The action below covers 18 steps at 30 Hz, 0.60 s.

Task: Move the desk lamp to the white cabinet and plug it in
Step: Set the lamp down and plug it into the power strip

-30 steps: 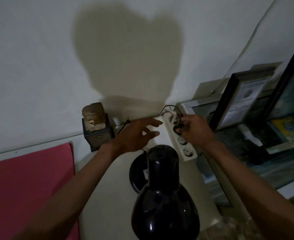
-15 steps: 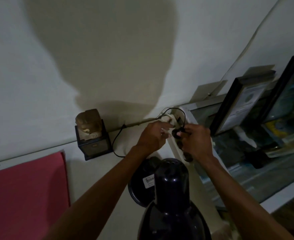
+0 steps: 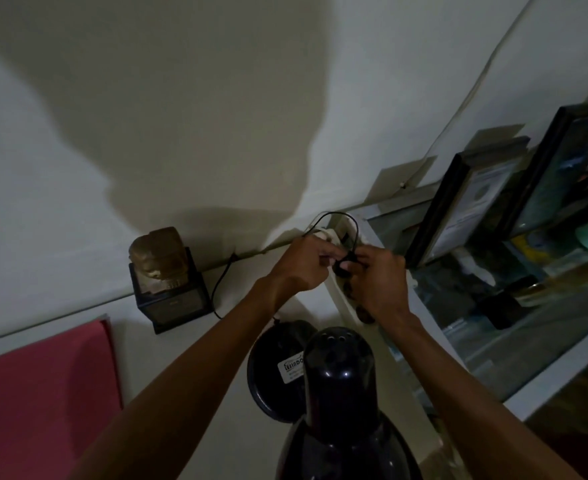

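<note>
The black desk lamp (image 3: 341,403) stands on the white cabinet top (image 3: 195,386), its shade close under the camera and its round base (image 3: 271,375) behind it. A white power strip (image 3: 342,299) lies beyond the lamp, mostly hidden by my hands. My right hand (image 3: 379,282) pinches the lamp's black plug (image 3: 342,266) over the strip. My left hand (image 3: 303,265) is closed on the strip's far end, touching the plug. The black cord (image 3: 337,220) loops up behind my fingers and trails left along the wall.
A small bronze bust on a dark block (image 3: 166,278) stands by the wall at left. A pink sheet (image 3: 39,393) covers the near left. Framed pictures (image 3: 458,206) lean at right above a glass-topped case (image 3: 493,306).
My left hand moved from open beside the strip to closed on its far end. Both hands have come together around the plug. The camera has moved closer.
</note>
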### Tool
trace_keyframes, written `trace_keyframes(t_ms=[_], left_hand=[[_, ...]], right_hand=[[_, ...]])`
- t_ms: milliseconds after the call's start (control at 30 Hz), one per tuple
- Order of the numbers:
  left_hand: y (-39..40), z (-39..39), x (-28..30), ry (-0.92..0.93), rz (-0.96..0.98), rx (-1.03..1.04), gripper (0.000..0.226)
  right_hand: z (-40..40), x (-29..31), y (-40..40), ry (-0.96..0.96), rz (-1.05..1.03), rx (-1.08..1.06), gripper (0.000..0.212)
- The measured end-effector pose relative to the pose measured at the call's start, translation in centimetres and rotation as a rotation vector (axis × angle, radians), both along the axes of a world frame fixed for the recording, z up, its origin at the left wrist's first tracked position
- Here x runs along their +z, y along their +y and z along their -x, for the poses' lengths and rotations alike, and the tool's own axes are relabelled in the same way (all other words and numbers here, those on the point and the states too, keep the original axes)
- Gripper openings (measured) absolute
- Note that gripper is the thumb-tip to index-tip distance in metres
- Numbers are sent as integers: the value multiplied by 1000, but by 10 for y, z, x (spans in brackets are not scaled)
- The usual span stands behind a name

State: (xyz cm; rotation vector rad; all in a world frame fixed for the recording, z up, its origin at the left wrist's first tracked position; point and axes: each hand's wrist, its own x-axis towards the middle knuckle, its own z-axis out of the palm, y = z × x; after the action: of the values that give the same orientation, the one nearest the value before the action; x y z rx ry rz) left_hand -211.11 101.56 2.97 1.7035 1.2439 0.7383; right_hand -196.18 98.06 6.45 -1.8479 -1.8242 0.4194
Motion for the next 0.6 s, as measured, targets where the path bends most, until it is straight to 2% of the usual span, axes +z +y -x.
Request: trace_keyframes(t_ms=[133, 167, 333, 467, 600], left_hand=[[3, 4, 3, 9, 13, -9, 45], [2, 3, 4, 4, 3, -23, 47], [0, 2, 6, -1, -36, -51, 49], [1, 8, 6, 19, -14, -60, 46], [-2, 13, -9, 151, -34, 78, 37]], right_hand=[[-2, -3, 1, -53, 34, 25, 6], [-3, -2, 0, -71, 34, 27, 5], [-5, -2, -1, -96, 10, 23, 9], [-3, -4, 5, 85, 72, -3, 16], [-9, -7, 2, 71, 98, -7, 19]])
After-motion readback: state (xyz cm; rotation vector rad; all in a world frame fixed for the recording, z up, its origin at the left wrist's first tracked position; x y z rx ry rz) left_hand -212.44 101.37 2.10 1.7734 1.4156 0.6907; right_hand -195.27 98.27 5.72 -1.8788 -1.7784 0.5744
